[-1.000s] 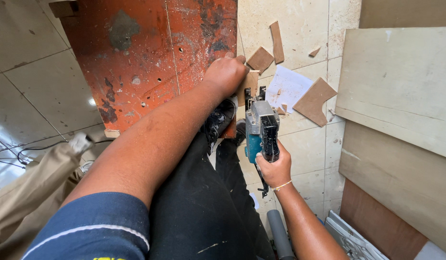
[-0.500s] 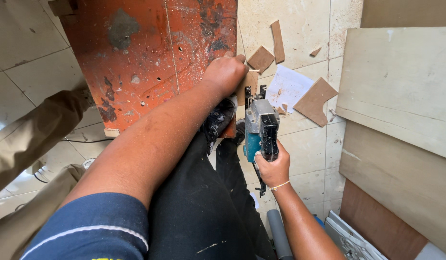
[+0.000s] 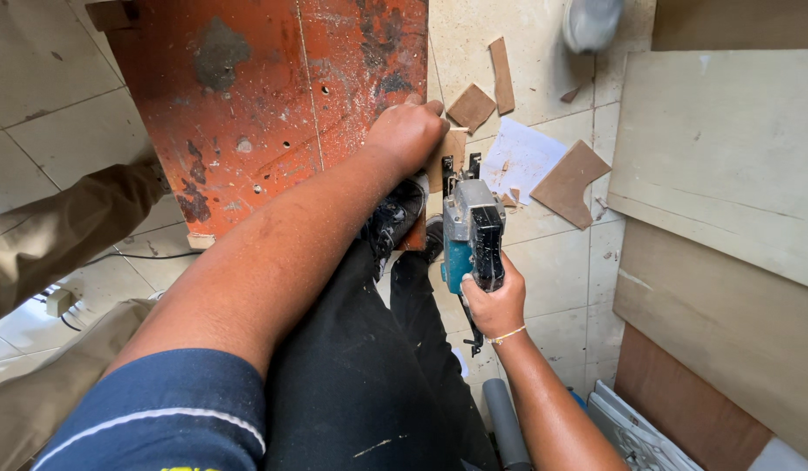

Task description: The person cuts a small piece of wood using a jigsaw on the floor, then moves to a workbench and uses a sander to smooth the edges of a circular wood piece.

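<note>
Over on your left, the bystander's khaki trouser legs [image 3: 64,227] have shifted: the one that reached across the tiles half a second ago now sits lower against the left edge, and a grey shoe [image 3: 593,22] has popped in at the top of the floor. Your own hands have barely budged.

Your right hand [image 3: 495,301] is wrapped tight round the black handle of the teal power saw [image 3: 471,234], fingers closed, thumb over the top. That saw sits just off the right edge of the orange board [image 3: 273,105], nose pointing away from you, right beside your black shoe [image 3: 395,214]. It looks a dense, stiff lump of a tool, motor-heavy at the front, so that rear handle is the place to hold it, firmly, well clear of the blade end.

Your left hand [image 3: 408,135] is curled knuckles-up, pressing down on a small plywood strip [image 3: 450,153] at the board's near right corner. I can't tell whether the fingers actually pinch it or just pin it. That strip looks thin, light and rigid, likely to skate if you ease off.

Wood offcuts [image 3: 569,181] and a white paper sheet [image 3: 521,161] lie on the tiles beyond the saw, and pale panels [image 3: 726,157] are stacked along the right side of the floor.
</note>
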